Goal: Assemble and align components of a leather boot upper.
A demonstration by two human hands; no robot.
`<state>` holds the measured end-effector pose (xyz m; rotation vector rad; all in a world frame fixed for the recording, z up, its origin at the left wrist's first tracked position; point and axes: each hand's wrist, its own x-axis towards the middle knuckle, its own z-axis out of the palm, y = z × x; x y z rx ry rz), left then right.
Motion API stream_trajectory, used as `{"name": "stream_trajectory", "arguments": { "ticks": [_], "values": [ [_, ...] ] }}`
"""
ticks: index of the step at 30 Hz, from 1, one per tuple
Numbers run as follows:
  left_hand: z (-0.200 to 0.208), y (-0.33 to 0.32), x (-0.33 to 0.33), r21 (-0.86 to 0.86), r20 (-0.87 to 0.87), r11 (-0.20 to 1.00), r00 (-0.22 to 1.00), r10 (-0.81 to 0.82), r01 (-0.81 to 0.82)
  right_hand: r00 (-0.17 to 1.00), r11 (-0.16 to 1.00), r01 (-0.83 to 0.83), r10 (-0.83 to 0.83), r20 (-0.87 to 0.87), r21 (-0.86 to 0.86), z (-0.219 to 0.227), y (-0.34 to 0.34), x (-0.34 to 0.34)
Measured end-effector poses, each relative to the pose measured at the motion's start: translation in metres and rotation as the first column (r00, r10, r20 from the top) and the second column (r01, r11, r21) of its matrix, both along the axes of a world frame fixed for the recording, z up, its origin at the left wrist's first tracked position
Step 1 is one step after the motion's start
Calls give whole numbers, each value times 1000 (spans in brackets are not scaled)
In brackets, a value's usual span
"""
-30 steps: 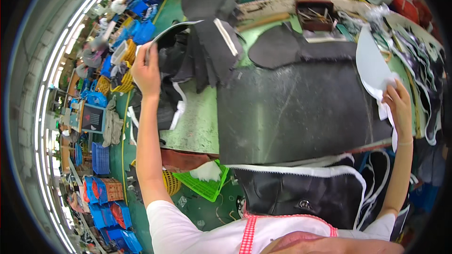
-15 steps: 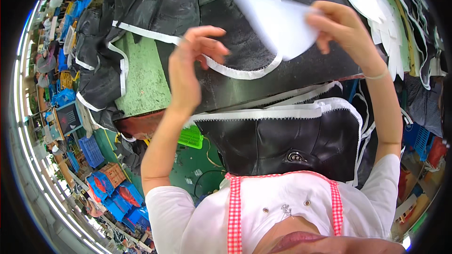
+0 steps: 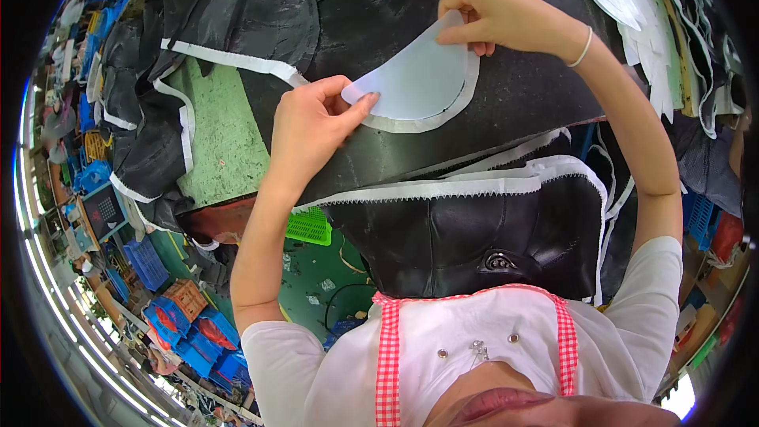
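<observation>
Head view: at upper centre, the left hand (image 3: 310, 126) and right hand (image 3: 500, 20) are pinching opposite ends of the sheet (image 3: 419, 71), fingers narrow, seemingly holding its curve inside the white trim (image 3: 468, 91) of the black piece (image 3: 379, 20) lying over the counter (image 3: 225, 134).

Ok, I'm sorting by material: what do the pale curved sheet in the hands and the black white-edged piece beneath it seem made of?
The pale curved sheet looks like thin plastic or coated card, satin-smooth: it carries a faint sheen. The black white-edged piece could be leather or imitation leather; its visible side looks mostly matt and wrinkled.
</observation>
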<state>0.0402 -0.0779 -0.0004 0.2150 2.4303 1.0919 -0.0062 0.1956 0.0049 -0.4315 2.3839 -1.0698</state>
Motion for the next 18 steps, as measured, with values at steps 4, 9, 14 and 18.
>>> {"name": "stream_trajectory", "arguments": {
  "ticks": [4,9,14,18],
  "values": [
    [18,12,2,-437,-515,899,822,-243,-8,762,965,149,27,-647,216,-1,-5,21],
    [-5,25,29,-392,-424,705,564,-709,592,746,988,-155,135,-652,27,-34,2,96],
    [-1,36,43,-435,-434,745,607,-666,506,833,953,246,-300,-465,-175,1,74,97],
    [17,92,16,-403,-575,780,530,-623,479,585,758,608,-628,-513,-235,-4,173,114]
  ]
}}
